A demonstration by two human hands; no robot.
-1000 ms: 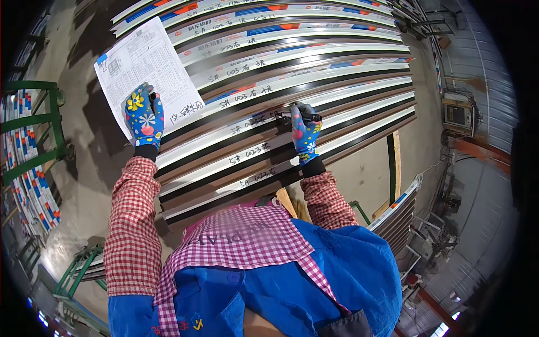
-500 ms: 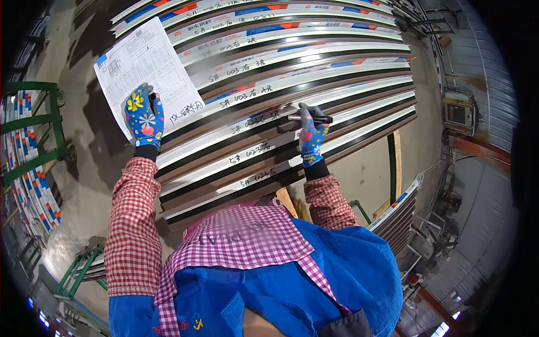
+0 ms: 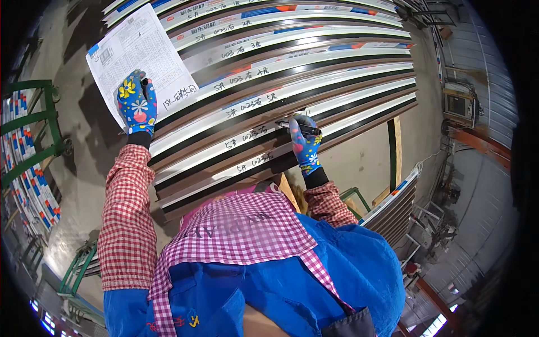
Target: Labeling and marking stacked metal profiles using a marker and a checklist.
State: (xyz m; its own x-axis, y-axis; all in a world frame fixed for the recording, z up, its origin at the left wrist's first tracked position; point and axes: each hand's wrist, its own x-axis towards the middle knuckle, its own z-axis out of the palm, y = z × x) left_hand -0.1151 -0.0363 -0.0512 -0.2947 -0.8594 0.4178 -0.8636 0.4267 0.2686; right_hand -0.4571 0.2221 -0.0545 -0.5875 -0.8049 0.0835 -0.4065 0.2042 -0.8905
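My left hand [image 3: 136,105], in a blue flowered glove with grey fingertips, is closed at the lower left edge of a printed sheet of paper [image 3: 151,56]. The sheet has handwriting along its lower edge and overlaps the left ends of the profiles. A black marker [image 3: 307,130] is gripped in my right hand [image 3: 306,145], gloved the same way. Its tip points left, close to the white face of a long metal profile [image 3: 219,147], just right of black handwriting. Other profiles in the row bear similar handwriting.
Brown, black and white profiles [image 3: 337,68] lie side by side across the view. A green metal rack [image 3: 56,121] with wrapped profiles stands at left. Another profile stack [image 3: 396,216] lies at lower right. An orange-red beam [image 3: 483,147] and a boxy machine [image 3: 459,106] are at right.
My right hand with the marker has moved nearer to me, from one profile to the adjacent nearer one. The marker now slants more. My left hand stays on the sheet; the view has shifted slightly.
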